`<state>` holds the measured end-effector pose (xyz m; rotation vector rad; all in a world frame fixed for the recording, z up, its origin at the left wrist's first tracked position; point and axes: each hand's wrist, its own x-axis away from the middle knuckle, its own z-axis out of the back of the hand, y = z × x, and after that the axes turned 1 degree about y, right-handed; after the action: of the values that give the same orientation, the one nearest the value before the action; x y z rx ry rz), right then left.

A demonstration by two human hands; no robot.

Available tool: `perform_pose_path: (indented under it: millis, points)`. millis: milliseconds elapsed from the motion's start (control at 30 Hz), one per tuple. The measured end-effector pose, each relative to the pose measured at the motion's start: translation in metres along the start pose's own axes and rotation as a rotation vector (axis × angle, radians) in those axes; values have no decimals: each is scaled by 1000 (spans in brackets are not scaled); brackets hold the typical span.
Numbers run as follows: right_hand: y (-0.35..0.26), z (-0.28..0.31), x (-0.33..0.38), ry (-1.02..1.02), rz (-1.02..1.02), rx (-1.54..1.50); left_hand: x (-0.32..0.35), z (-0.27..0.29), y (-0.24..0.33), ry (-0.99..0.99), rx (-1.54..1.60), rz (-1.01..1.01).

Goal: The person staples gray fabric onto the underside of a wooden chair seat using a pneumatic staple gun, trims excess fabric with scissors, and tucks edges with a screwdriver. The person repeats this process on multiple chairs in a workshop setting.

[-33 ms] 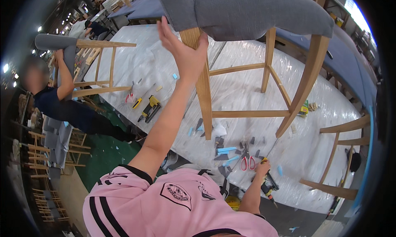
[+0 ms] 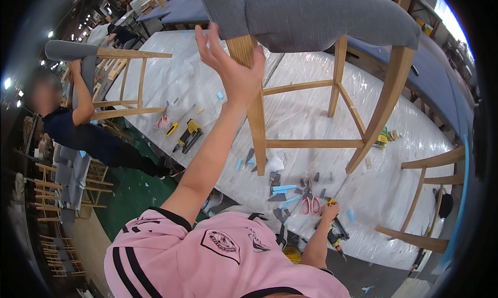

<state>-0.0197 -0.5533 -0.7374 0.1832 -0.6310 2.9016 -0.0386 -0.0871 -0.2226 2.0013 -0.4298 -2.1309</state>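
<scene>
A grey upholstered chair (image 2: 311, 17) with wooden legs stands on the plastic-covered table in front of me. Spread fingers and thumb of my left hand (image 2: 236, 77) straddle its near left leg (image 2: 255, 137), just under the padding; the thumb lies along the leg's right side. Low on the right, my right hand (image 2: 330, 211) is closed around a yellow-and-black staple gun (image 2: 340, 231), which lies at the table's near edge. Red-handled scissors (image 2: 310, 204) lie beside it, among blue and dark grey scraps (image 2: 284, 189).
A second yellow-and-black staple gun (image 2: 189, 134), a yellow utility knife (image 2: 173, 128) and other scissors (image 2: 164, 121) lie on the table (image 2: 311, 116) to the left. A co-worker (image 2: 83, 121) handles another chair (image 2: 132, 80). Wooden chair legs (image 2: 423, 194) project at the right.
My left hand has shifted slightly right against the chair leg, its fingers a little more bent. My right hand stays on the staple gun.
</scene>
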Motion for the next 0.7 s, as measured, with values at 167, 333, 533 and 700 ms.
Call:
perform_pose_path:
  millis: [167, 333, 533, 700]
  points:
    - [35, 1, -25, -176, 54, -201, 5, -30, 18, -253, -112, -356]
    - [23, 42, -17, -628, -277, -1122, -1, -36, 14, -206, -274, -445]
    - [-57, 128, 55, -432, -209, -1766, -32, -20, 30, -235, -204, -440]
    - [-166, 239, 17, -469, 510, -1341, -86, -5, 45, -598, -133, -437]
